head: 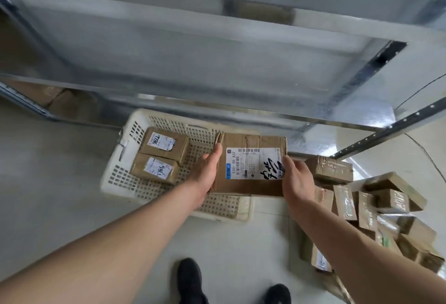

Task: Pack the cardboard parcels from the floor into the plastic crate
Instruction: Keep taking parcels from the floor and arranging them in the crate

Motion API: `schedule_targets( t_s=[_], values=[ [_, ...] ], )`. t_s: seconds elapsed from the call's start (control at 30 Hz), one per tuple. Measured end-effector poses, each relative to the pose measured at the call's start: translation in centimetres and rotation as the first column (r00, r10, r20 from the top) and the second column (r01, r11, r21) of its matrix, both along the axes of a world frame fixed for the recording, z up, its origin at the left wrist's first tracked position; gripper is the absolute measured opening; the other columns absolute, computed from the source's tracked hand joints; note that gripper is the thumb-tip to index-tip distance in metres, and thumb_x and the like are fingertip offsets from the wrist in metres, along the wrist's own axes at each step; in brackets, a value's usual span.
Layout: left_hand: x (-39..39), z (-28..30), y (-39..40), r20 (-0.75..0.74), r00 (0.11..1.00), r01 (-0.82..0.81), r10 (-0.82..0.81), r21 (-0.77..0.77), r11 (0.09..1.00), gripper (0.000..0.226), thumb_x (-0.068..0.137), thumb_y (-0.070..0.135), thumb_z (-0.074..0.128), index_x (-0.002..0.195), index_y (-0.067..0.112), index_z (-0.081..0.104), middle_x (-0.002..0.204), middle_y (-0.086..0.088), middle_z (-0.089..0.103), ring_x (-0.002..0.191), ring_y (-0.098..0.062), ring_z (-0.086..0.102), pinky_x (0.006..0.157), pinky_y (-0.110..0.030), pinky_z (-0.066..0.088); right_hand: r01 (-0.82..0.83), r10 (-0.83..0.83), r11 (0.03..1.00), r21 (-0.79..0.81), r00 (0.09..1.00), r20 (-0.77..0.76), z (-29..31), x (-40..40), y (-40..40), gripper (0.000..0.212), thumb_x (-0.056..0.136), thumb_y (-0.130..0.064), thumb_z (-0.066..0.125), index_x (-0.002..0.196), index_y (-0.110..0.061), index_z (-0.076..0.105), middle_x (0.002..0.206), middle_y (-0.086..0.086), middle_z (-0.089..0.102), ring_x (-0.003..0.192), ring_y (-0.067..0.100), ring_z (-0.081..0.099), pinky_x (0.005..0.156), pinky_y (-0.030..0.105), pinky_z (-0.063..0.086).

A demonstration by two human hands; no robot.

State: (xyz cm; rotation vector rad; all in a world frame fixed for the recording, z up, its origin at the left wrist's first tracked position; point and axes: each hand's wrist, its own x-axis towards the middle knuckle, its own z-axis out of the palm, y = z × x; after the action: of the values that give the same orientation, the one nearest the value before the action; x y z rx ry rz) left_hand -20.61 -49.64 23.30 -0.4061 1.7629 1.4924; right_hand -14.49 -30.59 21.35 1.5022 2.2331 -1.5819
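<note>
Blur smears the metal shelving [217, 50] ahead of you, and the boxes tucked under its left end are too soft to read. Your fingertips on both hands are hidden behind the large parcel [251, 166], and the pile of parcels [376, 209] on the floor at your right is partly cut off by your right forearm and the frame edge. The white perforated crate [115, 178] sits on the floor and holds two small labelled parcels [159, 156] side by side at its left end, touching each other. You hold the large parcel over the crate's right half, label up, its long axis running left to right between your palms. Your left hand [207, 171] grips its left edge; your right hand [296, 178] grips its right edge.
</note>
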Motion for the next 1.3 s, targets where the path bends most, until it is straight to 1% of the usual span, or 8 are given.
schedule_targets(
  t_s=[0.2, 0.37, 0.5, 0.6, 0.7, 0.87, 1.07, 1.3],
  values=[
    [-2.9, -3.7, -5.9, 0.08, 0.995, -0.063, 0.066, -0.029, 0.998, 0.122, 0.038, 0.109, 0.038, 0.137, 0.04, 0.053, 0.145, 0.002, 0.055, 0.132, -0.026, 0.05, 0.11, -0.057, 0.036, -0.089, 0.09, 0.995, -0.051, 0.996, 0.024, -1.2, -3.2, -6.0, 0.051, 0.084, -0.062, 0.049, 0.113, -0.026, 0.071, 0.103, 0.0, 0.074, 0.099, 0.025, 0.069, 0.096, 0.053, 0.055],
    [-4.5, -3.4, -9.0, 0.121, 0.989, -0.077, 0.081, -0.04, 0.996, 0.066, 0.09, 0.08, 0.03, 0.123, 0.034, 0.064, 0.126, 0.002, 0.068, 0.121, -0.022, 0.059, 0.108, -0.051, 0.041, -0.152, 0.159, 0.981, -0.117, 0.986, 0.053, -3.2, -6.8, -8.7, 0.035, 0.093, -0.056, 0.053, 0.102, -0.026, 0.068, 0.096, 0.002, 0.074, 0.093, 0.026, 0.07, 0.091, 0.052, 0.058],
    [-6.6, -6.6, -11.2, 0.124, 0.987, -0.102, 0.105, -0.029, 0.994, 0.057, 0.098, 0.068, 0.03, 0.113, 0.029, 0.068, 0.102, 0.003, 0.075, 0.095, -0.015, 0.069, 0.081, -0.033, 0.053, -0.197, 0.209, 0.972, -0.126, 0.974, 0.088, -5.9, -9.5, -10.7, 0.055, 0.082, -0.064, 0.052, 0.111, -0.021, 0.07, 0.099, 0.003, 0.074, 0.092, 0.026, 0.071, 0.089, 0.053, 0.059],
    [-8.1, -9.4, -12.4, 0.191, 0.972, -0.125, 0.134, -0.056, 0.991, 0.078, 0.077, 0.09, 0.038, 0.129, 0.037, 0.06, 0.128, 0.003, 0.067, 0.118, -0.023, 0.061, 0.103, -0.05, 0.045, -0.211, 0.224, 0.971, -0.116, 0.968, 0.111, -8.5, -11.0, -12.1, 0.066, 0.076, -0.068, 0.05, 0.121, -0.023, 0.068, 0.11, 0.005, 0.073, 0.1, 0.028, 0.069, 0.094, 0.052, 0.056],
    [-9.3, -12.7, -12.8, 0.242, 0.958, -0.141, 0.157, -0.08, 0.987, 0.081, 0.081, 0.085, 0.04, 0.145, 0.035, 0.043, 0.147, 0.002, 0.05, 0.131, -0.026, 0.047, 0.11, -0.059, 0.034, -0.206, 0.222, 0.971, -0.121, 0.966, 0.136, -11.7, -11.9, -13.1, 0.06, 0.084, -0.062, 0.052, 0.126, -0.021, 0.065, 0.113, 0.008, 0.071, 0.102, 0.029, 0.067, 0.095, 0.051, 0.055],
    [-12.7, -20.3, -12.8, 0.222, 0.975, 0.001, 0.024, -0.114, 0.994, 0.064, 0.096, 0.069, 0.035, 0.152, 0.04, 0.032, 0.16, 0.002, 0.032, 0.142, -0.031, 0.037, 0.108, -0.058, 0.039, -0.06, 0.086, 0.988, -0.143, 0.979, 0.185, -19.8, -13.1, -14.3, 0.044, 0.088, -0.058, 0.058, 0.116, -0.024, 0.063, 0.112, 0.007, 0.069, 0.103, 0.03, 0.064, 0.097, 0.054, 0.053],
    [-16.3, -31.2, -12.1, 0.239, 0.963, 0.167, -0.124, -0.169, 0.971, 0.074, 0.094, 0.072, 0.036, 0.158, 0.04, 0.016, 0.166, 0.001, 0.017, 0.145, -0.034, 0.032, 0.113, -0.056, 0.035, 0.006, 0.028, 0.989, -0.148, 0.974, 0.223, -30.6, -14.8, -14.6, 0.033, 0.079, -0.059, 0.058, 0.088, -0.027, 0.055, 0.098, 0.003, 0.065, 0.096, 0.032, 0.064, 0.091, 0.059, 0.055],
    [-19.4, -41.2, -10.0, 0.228, 0.968, 0.147, -0.105, -0.178, 0.973, 0.073, 0.096, 0.066, 0.042, 0.157, 0.043, 0.01, 0.167, 0.002, 0.016, 0.137, -0.037, 0.042, 0.105, -0.051, 0.043, -0.003, 0.026, 0.994, -0.113, 0.979, 0.203, -41.0, -18.8, -12.7, 0.018, 0.092, -0.044, 0.06, 0.106, -0.034, 0.055, 0.096, -0.008, 0.063, 0.1, 0.028, 0.065, 0.093, 0.057, 0.056]
  ],
)
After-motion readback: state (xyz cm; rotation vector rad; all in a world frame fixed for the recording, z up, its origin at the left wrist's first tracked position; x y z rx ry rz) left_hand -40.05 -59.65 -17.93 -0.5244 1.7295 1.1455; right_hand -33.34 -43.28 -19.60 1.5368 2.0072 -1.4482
